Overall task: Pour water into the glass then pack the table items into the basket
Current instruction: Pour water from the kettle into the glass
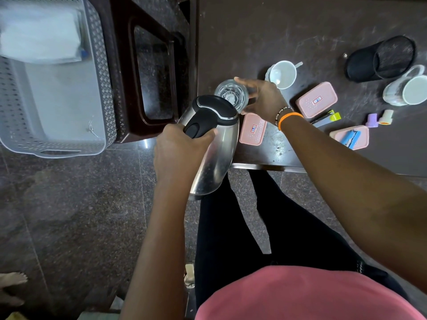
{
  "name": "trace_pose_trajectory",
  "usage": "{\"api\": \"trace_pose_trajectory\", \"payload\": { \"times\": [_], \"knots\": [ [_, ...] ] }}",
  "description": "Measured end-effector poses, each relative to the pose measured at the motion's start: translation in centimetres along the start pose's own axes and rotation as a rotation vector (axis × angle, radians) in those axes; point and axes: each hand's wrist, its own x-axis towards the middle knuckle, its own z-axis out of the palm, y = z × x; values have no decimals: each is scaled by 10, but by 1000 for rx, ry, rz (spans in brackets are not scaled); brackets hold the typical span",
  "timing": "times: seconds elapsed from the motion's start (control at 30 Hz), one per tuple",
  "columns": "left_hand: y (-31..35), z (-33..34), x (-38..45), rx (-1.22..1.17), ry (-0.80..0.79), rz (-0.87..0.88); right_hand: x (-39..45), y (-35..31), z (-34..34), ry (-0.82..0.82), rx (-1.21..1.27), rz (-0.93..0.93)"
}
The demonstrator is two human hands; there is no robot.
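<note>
Shiny steel kettle (215, 155), clear glass (231, 94), perforated plastic basket (101, 72)

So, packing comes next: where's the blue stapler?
The blue stapler lies on a pink box at the table's near right, below the purple piece.

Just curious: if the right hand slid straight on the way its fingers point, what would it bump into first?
The glass: the right hand already wraps it, fingers pointing left. Beyond it lies the table's edge.

The table's (300, 31) far half lies open. Near the glass (231, 94), passage is obstructed by a white cup (283, 75) and pink boxes (316, 99) (closely grouped).
</note>
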Motion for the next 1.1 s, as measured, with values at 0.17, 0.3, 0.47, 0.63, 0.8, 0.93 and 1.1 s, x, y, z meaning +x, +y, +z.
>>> {"api": "trace_pose_trajectory", "payload": {
  "times": [0.17, 0.3, 0.47, 0.63, 0.8, 0.93, 1.1],
  "knots": [
    [0, 0, 0, 7, 7, 14, 0, 0, 1, 10, -10, -3],
    [-1, 0, 0, 5, -2, 10, 0, -1, 1, 5, 0, 8],
    [-1, 0, -1, 4, -5, 22, -2, -2, 1, 29, -21, -4],
    [-1, 1, -2, 9, -1, 27, -3, -2, 2, 37, -40, -15],
    [-3, 2, -1, 14, 2, 35, -3, -3, 1, 34, -39, -2],
    [-4, 3, -2, 14, 2, 41, -3, -4, 0, 29, -83, -10],
    [-2, 2, -1, 9, -3, 44, -3, -4, 0, 30, -107, -11]
  ]
}}
